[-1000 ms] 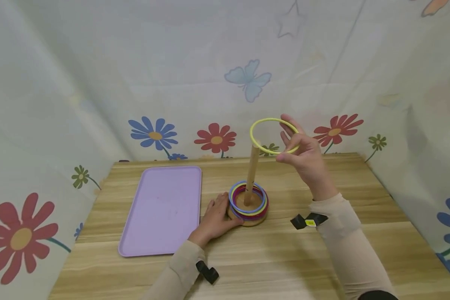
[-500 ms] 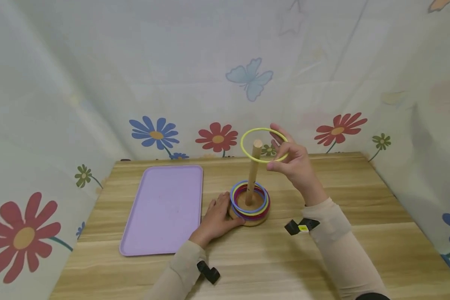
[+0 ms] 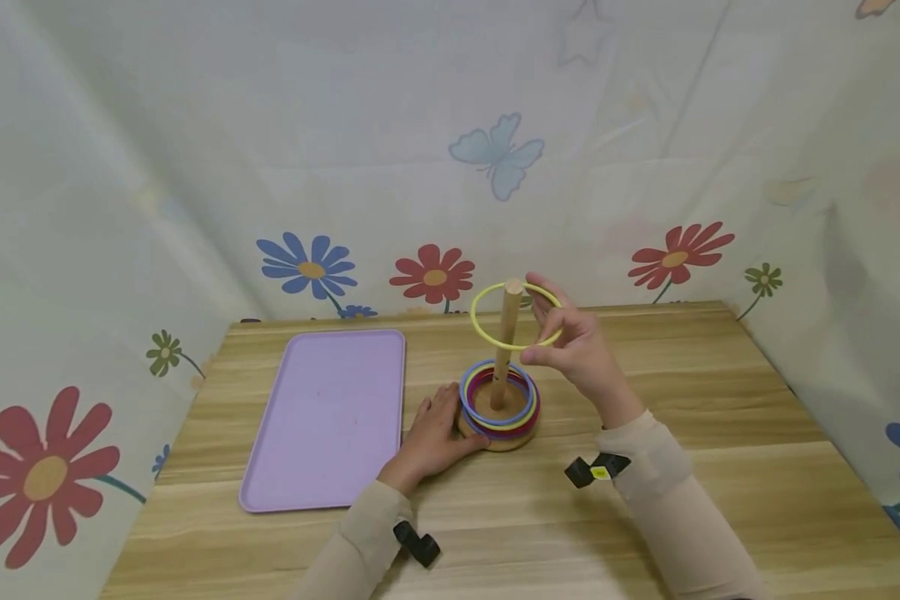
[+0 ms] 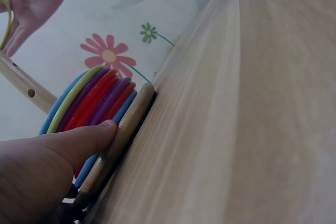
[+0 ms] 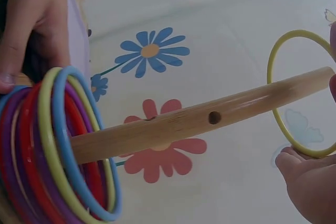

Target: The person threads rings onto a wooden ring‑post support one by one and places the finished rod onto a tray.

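A wooden ring-toss stand has an upright post (image 3: 508,321) on a round base (image 3: 506,445). Around the post's foot lies a stack of rings in blue, yellow, purple and red, topped by a blue ring (image 5: 59,98). My left hand (image 3: 432,437) grips the base from the left, its thumb along the front edge. My right hand (image 3: 576,350) pinches a yellow ring (image 5: 299,33) on its right side. That ring encircles the upper post, just under the tip, high above the stack.
Left of the stand lies a flat purple tray (image 3: 337,417) on the wood-grain table (image 3: 540,533). A white cloth (image 3: 390,100) printed with flowers and a butterfly hangs behind the table and at both sides.
My right hand has moved left and down with the yellow ring, from above and right of the post's tip to around the post. The left hand stays on the base.
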A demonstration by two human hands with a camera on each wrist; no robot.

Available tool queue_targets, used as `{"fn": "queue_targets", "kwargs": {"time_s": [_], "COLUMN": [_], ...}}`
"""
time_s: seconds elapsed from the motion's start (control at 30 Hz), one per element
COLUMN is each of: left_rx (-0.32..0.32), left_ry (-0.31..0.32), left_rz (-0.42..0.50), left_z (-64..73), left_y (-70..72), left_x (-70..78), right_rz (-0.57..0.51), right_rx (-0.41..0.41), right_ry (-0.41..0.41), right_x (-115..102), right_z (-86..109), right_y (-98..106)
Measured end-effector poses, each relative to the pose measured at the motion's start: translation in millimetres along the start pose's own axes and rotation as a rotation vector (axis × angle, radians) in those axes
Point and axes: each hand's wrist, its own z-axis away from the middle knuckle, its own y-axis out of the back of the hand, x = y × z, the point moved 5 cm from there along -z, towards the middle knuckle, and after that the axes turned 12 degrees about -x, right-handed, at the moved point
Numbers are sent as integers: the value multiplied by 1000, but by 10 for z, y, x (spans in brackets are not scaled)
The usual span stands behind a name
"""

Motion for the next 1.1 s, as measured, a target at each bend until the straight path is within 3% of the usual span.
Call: {"fn": "queue_targets", "kwargs": {"time_s": [0.8, 1.1], "left_rx": [6, -8], "left_ry": [7, 27], "left_rz": [-19, -14], "left_z": [12, 3], "left_y": [1, -3], "left_x": [22, 5], "right_rz": [67, 155], "right_rx": [1, 12], "right_ry": [-63, -165], "right_x": [397, 548], "right_z": [261, 361], "right_y": [-45, -41]}}
